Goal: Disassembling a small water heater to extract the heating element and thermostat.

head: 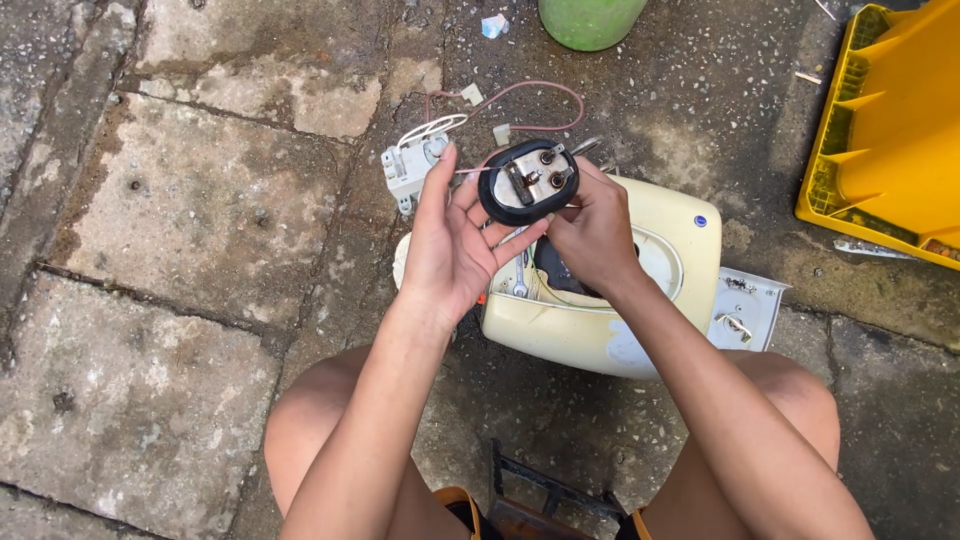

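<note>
Gripping the oval black-rimmed flange plate (pixel 528 181), the right hand (pixel 592 232) pinches its edge while the left hand (pixel 452 240) supports it, fingers open. It looks rigid and fairly light; the rubber rim seems the safest hold, clear of the terminals.

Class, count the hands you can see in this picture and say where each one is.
2. The left hand is open under the round black part; the right hand grips that part from the right, above the cream casing. None seem hidden.
</note>
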